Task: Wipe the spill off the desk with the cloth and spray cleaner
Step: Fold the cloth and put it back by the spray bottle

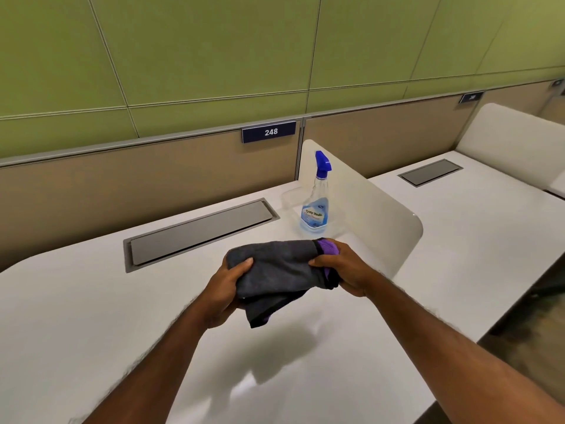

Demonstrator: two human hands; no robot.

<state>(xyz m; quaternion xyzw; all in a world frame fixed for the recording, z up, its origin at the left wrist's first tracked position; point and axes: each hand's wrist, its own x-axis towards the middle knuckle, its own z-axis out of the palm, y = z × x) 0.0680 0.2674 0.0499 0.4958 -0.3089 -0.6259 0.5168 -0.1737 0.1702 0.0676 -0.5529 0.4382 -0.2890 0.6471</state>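
Holding the cloth in both hands above the desk, the person keeps it off the surface, probably so that it can be folded or bunched into a pad before wiping. The left hand is closed on the near-left edge, thumb on top and fingers curled underneath. The right hand is closed on the right end, where the purple reverse side of the grey fabric shows between the fingers. A loose corner hangs below the hands and does not appear to touch the desk.

The spray cleaner stands upright at the back right of the desk, close against the white divider panel and well apart from both hands. Its blue trigger head is at the top. This position keeps the bottle clear of the wiping area while leaving it within reach.

A grey cable hatch is set flush into the desk behind the hands. A numbered plate reading 248 is fixed to the rear partition.

The spill cannot be made out with certainty. The glossy streaks on the desk near the lower centre could be liquid or could be reflection.

Judgement: with both hands occupied by the cloth, one hand would have to let go before the bottle could be lifted.
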